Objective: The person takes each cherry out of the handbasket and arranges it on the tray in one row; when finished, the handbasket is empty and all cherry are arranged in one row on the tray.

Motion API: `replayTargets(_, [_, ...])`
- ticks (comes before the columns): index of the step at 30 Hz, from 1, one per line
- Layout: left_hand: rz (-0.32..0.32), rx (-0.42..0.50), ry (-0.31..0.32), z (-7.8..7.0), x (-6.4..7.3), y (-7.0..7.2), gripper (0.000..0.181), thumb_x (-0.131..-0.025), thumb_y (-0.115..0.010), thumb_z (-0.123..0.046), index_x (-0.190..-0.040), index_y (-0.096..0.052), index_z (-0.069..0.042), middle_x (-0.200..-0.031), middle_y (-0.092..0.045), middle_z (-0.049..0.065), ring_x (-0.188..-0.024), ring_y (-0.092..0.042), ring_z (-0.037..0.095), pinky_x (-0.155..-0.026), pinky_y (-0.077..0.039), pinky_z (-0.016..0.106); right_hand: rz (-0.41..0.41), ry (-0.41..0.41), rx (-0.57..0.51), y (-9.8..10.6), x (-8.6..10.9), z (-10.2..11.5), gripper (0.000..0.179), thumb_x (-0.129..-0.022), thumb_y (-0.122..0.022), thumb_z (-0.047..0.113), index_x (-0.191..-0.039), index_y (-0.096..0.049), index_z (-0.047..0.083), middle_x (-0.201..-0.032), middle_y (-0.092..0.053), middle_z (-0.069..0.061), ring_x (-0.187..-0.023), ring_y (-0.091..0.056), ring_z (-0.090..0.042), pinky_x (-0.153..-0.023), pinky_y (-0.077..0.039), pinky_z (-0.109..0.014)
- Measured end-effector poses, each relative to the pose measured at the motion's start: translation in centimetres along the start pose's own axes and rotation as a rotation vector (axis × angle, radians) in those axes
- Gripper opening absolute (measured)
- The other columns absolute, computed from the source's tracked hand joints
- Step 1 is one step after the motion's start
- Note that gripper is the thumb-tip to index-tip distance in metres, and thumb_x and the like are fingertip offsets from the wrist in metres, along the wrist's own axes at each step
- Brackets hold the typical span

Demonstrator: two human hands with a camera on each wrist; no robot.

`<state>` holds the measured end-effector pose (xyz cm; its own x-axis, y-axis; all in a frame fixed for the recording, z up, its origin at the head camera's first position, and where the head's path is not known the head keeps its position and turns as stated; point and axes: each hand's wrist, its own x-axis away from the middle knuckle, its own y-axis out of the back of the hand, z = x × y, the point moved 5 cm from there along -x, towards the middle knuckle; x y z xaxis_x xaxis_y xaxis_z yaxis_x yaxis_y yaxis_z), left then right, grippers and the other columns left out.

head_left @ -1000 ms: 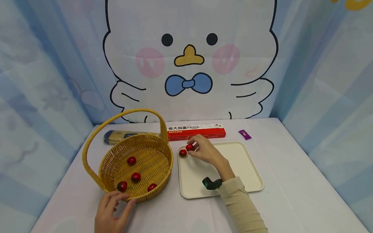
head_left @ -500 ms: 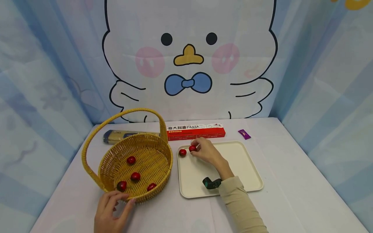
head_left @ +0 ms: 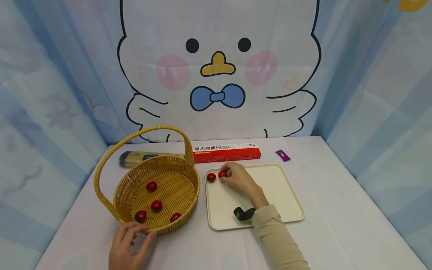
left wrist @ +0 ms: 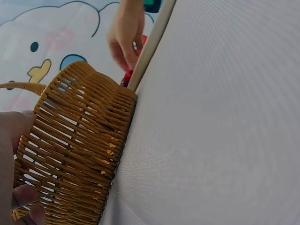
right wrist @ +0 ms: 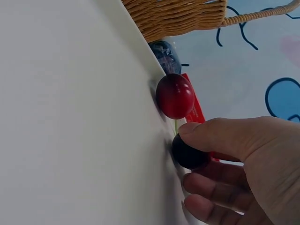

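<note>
The left hand (head_left: 126, 245) grips the near rim of the basket (head_left: 195, 197). The right hand (head_left: 237, 178) pinches a cherry (head_left: 222, 174) at the far left corner of the tray (head_left: 273, 187), just beside a second cherry (head_left: 211, 177). Four cherries (head_left: 156, 205) lie in the basket. Near the table's (head_left: 334, 221) far edge are a pasta box (head_left: 227, 153), a packet (head_left: 133, 159) and a purple sweet (head_left: 283, 155).

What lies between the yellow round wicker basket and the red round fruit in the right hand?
Another red round fruit, resting in the far-left corner of the cream rectangular tray; the head and right wrist views show it.
</note>
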<state>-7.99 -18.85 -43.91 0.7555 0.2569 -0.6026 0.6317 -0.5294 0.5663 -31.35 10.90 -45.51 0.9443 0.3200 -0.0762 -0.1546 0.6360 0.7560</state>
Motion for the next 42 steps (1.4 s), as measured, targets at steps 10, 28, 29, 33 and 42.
replayTargets(10, [0.009, -0.012, 0.02, 0.1, 0.1, -0.1, 0.029, -0.066, -0.091, -0.002, -0.085, -0.07, -0.007, -0.095, -0.057, 0.002, -0.088, -0.039, -0.001, -0.073, -0.035, 0.011, 0.007, -0.007, 0.011, -0.1, 0.1, 0.1, 0.031, -0.086, -0.079, 0.018, -0.114, -0.07, 0.007, -0.1, -0.069, -0.003, -0.087, -0.06, -0.015, -0.083, -0.053, -0.031])
replayTargets(28, [0.004, -0.003, 0.016, 0.1, 0.1, 0.0, 0.03, -0.065, -0.091, -0.001, -0.085, -0.07, -0.008, -0.095, -0.057, 0.001, -0.088, -0.039, -0.002, -0.072, -0.035, 0.012, 0.013, -0.034, 0.014, 1.0, 0.2, 0.8, 0.037, -0.086, -0.079, 0.02, -0.119, -0.067, 0.007, -0.108, -0.066, -0.007, -0.091, -0.061, -0.019, -0.081, -0.053, -0.033])
replayTargets(29, [0.002, 0.0, 0.013, 0.1, 0.1, 0.0, 0.03, -0.065, -0.092, -0.001, -0.085, -0.07, -0.007, -0.095, -0.057, 0.002, -0.088, -0.039, -0.002, -0.072, -0.035, 0.012, 0.013, -0.035, 0.007, 1.2, 0.2, 0.9, 0.037, -0.087, -0.078, 0.02, -0.119, -0.067, 0.007, -0.11, -0.066, -0.007, -0.093, -0.062, -0.019, -0.082, -0.053, -0.033])
replayTargets(33, [0.003, 0.005, 0.016, 0.1, 0.1, 0.1, 0.031, -0.065, -0.091, -0.001, -0.086, -0.07, -0.007, -0.095, -0.057, 0.002, -0.088, -0.039, -0.001, -0.072, -0.036, 0.012, 0.01, -0.02, -0.019, 1.5, 0.2, 1.4, 0.04, -0.088, -0.077, 0.019, -0.123, -0.065, 0.005, -0.118, -0.065, -0.008, -0.098, -0.063, -0.022, -0.086, -0.054, -0.035])
replayTargets(42, [-0.002, 0.026, -0.029, 0.1, 0.0, 0.1, 0.031, -0.064, -0.091, 0.001, -0.085, -0.069, -0.007, -0.095, -0.058, 0.002, -0.09, -0.041, 0.0, -0.073, -0.036, 0.013, -0.012, 0.084, -0.014, 2.4, 0.7, 3.3, 0.041, -0.089, -0.076, 0.018, -0.124, -0.063, 0.003, -0.124, -0.064, -0.016, -0.102, -0.065, -0.025, -0.089, -0.055, -0.039])
